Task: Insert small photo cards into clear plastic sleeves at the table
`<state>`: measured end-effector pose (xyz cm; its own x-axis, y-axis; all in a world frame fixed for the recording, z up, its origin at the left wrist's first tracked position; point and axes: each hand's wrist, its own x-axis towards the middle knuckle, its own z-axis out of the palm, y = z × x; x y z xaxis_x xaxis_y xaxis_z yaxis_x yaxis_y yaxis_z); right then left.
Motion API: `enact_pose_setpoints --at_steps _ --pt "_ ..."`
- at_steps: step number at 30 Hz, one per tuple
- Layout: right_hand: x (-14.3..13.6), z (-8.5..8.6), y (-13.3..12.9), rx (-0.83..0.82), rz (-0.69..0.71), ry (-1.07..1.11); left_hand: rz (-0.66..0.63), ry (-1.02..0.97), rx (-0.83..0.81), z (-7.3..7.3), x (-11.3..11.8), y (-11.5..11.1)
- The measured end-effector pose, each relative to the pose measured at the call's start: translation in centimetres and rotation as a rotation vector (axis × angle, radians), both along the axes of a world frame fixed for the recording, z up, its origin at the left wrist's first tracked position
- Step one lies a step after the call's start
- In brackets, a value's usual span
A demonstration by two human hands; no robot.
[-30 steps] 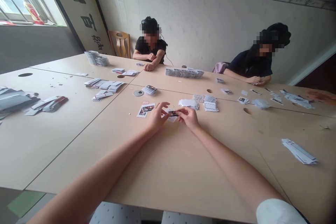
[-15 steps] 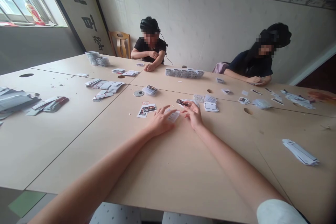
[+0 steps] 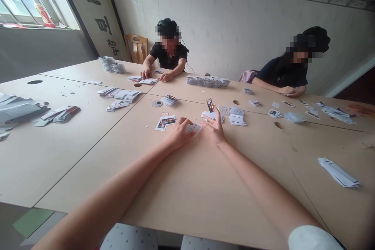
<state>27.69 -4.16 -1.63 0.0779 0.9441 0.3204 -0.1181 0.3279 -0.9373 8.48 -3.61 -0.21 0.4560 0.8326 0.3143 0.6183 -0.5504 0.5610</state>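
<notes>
The right hand (image 3: 216,129)'s fingers are holding a dark card (image 3: 210,105) by one end, risking slippage; the left hand (image 3: 178,133) is touching a clear sleeve (image 3: 193,129), its finger grip being unclear.

The pale table (image 3: 187,187) had dark seams and round holes. With its near edge as six o'clock, a clear sleeve (image 3: 193,129) lay near the middle, two overlapping photos (image 3: 166,122) and a small red-edged label (image 3: 164,114) just toward ten. A packet (image 3: 169,100) lay toward eleven beside a round metal disc (image 3: 157,103). A long row of packs (image 3: 208,82) stood at twelve, tall stacks (image 3: 110,65) at eleven, white cards (image 3: 120,95) at ten and a paper heap (image 3: 19,109) at nine. Black-framed cards (image 3: 238,120) lay toward one, strips (image 3: 335,113) at two, more strips (image 3: 339,172) at four.
</notes>
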Motion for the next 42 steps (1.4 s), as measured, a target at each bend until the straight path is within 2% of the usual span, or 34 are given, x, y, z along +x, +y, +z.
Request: enact_pose_setpoints --at_steps 2,9,16,20,24,27,30,37,42 --pt "-0.1 0.1 -0.1 -0.006 0.017 0.024 0.009 0.018 0.021 -0.3 0.1 0.0" --pt "-0.1 0.8 -0.7 -0.174 0.094 0.181 0.014 0.102 0.034 -0.9 0.1 0.2" --pt "-0.2 0.9 -0.8 -0.174 0.092 0.216 -0.006 -0.055 0.042 -0.9 -0.1 0.4" --pt "-0.2 0.9 -0.7 -0.181 0.117 0.248 0.013 -0.255 -0.097 -0.3 0.1 0.1" --pt "-0.3 1.1 -1.0 -0.219 0.223 0.267 0.021 -0.578 -0.328 0.2 0.3 0.0" --pt "-0.5 1.3 -1.2 -0.237 0.289 0.258 -0.048 -0.793 -0.544 0.0 0.3 0.2" --pt "-0.6 1.4 -1.3 -0.237 0.301 0.256 -0.059 -0.918 -0.710 -0.5 0.2 0.7" --pt "-0.5 1.3 -1.2 -0.230 0.284 0.249 -0.047 -1.040 -0.758 -0.5 0.0 0.9" --pt "-0.5 1.3 -1.2 -0.219 0.266 0.259 -0.099 -1.095 -0.802 -0.3 0.1 0.8"
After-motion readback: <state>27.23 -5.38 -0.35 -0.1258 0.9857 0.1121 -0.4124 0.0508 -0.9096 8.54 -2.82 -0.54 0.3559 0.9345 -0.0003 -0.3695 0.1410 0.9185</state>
